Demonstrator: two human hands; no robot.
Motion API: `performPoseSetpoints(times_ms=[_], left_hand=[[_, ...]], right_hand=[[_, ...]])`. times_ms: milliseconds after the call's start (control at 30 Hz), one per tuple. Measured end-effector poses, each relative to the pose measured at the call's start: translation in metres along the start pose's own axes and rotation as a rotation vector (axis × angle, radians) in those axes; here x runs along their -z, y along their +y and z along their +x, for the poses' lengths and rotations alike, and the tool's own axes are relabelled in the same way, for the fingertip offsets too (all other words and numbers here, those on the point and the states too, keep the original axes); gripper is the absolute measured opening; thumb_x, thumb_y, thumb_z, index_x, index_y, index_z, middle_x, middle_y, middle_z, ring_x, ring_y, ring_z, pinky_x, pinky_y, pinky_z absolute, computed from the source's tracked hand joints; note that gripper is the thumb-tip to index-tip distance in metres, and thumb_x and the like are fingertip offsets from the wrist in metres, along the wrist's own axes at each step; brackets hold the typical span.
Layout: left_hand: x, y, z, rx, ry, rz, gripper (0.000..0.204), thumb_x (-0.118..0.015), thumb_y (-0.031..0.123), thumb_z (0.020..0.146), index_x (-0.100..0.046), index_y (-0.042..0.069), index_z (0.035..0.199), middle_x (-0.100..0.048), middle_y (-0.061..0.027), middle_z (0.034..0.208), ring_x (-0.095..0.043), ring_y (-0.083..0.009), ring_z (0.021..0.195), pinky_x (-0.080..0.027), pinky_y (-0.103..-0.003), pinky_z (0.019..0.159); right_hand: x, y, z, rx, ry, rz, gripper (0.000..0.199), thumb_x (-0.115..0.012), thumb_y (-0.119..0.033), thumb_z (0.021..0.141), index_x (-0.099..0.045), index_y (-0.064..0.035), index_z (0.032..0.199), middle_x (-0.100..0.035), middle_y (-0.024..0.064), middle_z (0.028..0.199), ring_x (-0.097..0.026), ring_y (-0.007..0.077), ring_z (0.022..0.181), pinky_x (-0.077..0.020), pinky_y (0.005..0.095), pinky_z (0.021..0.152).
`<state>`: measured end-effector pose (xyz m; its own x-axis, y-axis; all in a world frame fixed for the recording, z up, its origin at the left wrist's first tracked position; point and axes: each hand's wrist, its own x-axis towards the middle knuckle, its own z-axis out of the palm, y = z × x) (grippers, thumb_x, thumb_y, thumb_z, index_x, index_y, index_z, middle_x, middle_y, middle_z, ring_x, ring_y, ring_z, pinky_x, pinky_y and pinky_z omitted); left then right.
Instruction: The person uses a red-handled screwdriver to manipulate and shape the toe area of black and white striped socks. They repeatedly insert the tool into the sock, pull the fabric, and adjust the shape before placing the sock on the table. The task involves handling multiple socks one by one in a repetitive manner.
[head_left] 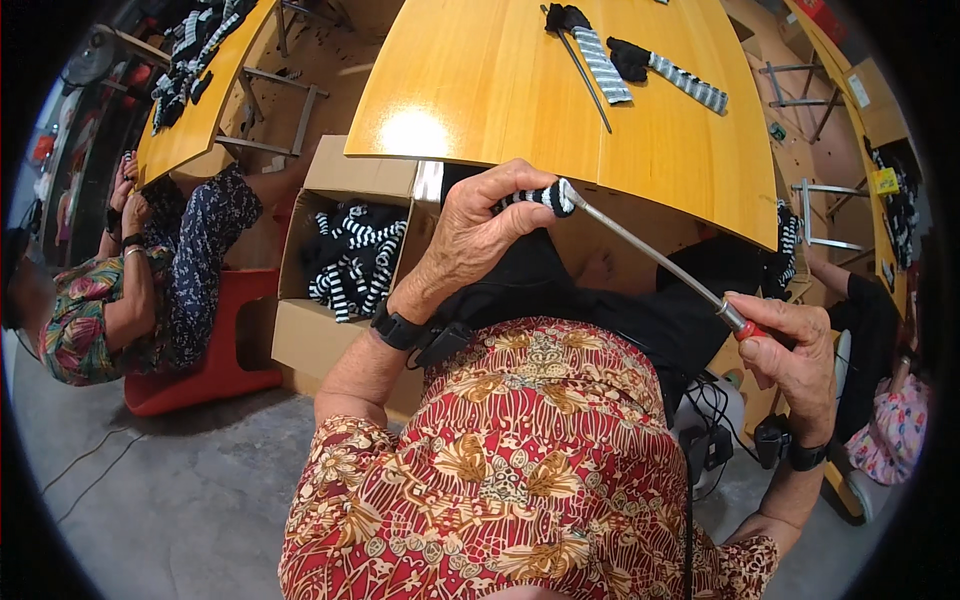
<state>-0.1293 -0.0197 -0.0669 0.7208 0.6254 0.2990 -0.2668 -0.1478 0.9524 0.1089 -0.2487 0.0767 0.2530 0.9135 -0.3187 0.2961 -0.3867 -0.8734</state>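
Observation:
Between the thumb and fingers of my left hand point(477, 225) is a small black-and-white striped knitted piece point(545, 200), its pale end facing right. My right hand point(795, 355) is closed round the red handle of a tool with a long thin metal shaft point(660, 258), like a screwdriver. The shaft slants up to the left, and its tip meets the pale end of the knitted piece. Whether the tip is inside the fabric or only touching it, I cannot tell. Both hands are over my lap, in front of the table's near edge.
On the yellow wooden table point(480, 90) lie two grey-striped knitted pieces with black ends point(605, 65) point(690, 82) and a thin dark rod point(585, 80). An open cardboard box point(300, 335) of striped knits stands at left. Other people sit left, on a red chair point(215, 360), and right.

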Motion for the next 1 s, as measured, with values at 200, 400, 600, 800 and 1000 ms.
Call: performPoseSetpoints(times_ms=[200, 400, 600, 800, 1000], left_hand=[[-0.012, 0.008, -0.002, 0.041, -0.125, -0.106, 0.019, -0.066, 0.008, 0.089, -0.064, 0.002, 0.107, -0.063, -0.0025, 0.089, -0.059, -0.0089, 0.077, -0.049, -0.023, 0.071], [0.000, 0.001, -0.001, 0.012, -0.031, -0.355, 0.028, -0.070, 0.012, 0.088, -0.058, 0.003, 0.112, -0.062, -0.0036, 0.096, -0.058, -0.0086, 0.073, -0.051, -0.023, 0.065], [0.000, 0.005, 0.002, -0.069, -0.067, -0.167, 0.019, -0.072, 0.012, 0.084, -0.067, 0.004, 0.101, -0.065, -0.0034, 0.096, -0.061, -0.0126, 0.086, -0.052, -0.027, 0.081], [0.003, 0.011, 0.002, -0.007, -0.111, -0.124, 0.020, -0.073, 0.015, 0.082, -0.070, 0.004, 0.098, -0.066, -0.0053, 0.093, -0.060, -0.0147, 0.088, -0.050, -0.029, 0.081], [0.003, 0.013, 0.000, 0.039, -0.100, -0.143, 0.022, -0.073, 0.022, 0.083, -0.069, 0.002, 0.092, -0.064, -0.0072, 0.090, -0.059, -0.0168, 0.087, -0.048, -0.030, 0.079]], right_hand=[[-0.009, 0.028, -0.003, 0.207, 0.151, 0.257, 0.048, -0.070, -0.025, 0.082, -0.061, 0.0002, 0.123, -0.056, 0.0017, 0.066, -0.046, 0.0052, 0.045, -0.0354, 0.0193, 0.041], [-0.014, 0.020, -0.005, 0.322, 0.276, -0.171, 0.032, -0.068, -0.020, 0.084, -0.063, 0.0008, 0.107, -0.060, 0.0061, 0.085, -0.055, 0.0126, 0.067, -0.0441, 0.0251, 0.059], [-0.006, 0.004, -0.006, 0.524, 0.174, -0.508, 0.048, -0.069, 0.001, 0.073, -0.064, -0.0027, 0.120, -0.062, 0.0101, 0.083, -0.058, 0.0199, 0.069, -0.0430, 0.0294, 0.060], [-0.004, 0.003, -0.001, 0.626, 0.121, -0.679, 0.050, -0.068, 0.005, 0.070, -0.065, -0.0032, 0.120, -0.062, 0.0107, 0.082, -0.059, 0.0219, 0.068, -0.0444, 0.0313, 0.058], [-0.013, -0.004, 0.001, 0.637, 0.133, -0.778, 0.053, -0.067, 0.008, 0.070, -0.063, -0.0037, 0.122, -0.060, 0.0103, 0.079, -0.060, 0.0224, 0.068, -0.0460, 0.0325, 0.058]])
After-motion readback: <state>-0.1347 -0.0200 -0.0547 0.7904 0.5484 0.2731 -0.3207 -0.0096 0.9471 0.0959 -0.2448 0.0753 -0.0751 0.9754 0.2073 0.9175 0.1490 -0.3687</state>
